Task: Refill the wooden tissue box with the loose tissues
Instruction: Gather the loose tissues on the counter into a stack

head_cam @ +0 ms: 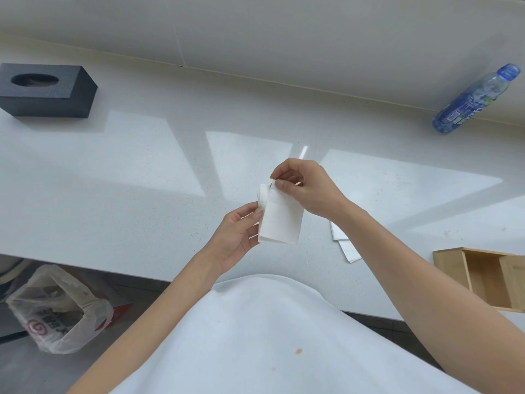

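Note:
A folded white tissue hangs above the white counter, held between both hands. My left hand grips its left edge with thumb and fingers. My right hand pinches its top corner. More loose tissues lie flat on the counter just right of the held one, partly hidden by my right forearm. The light wooden tissue box sits open at the counter's near right edge, cut off by the frame.
A dark grey tissue box with an oval slot stands at the far left. A blue plastic bottle stands at the far right by the wall. Below the counter's front edge a plastic-lined bin stands on the floor.

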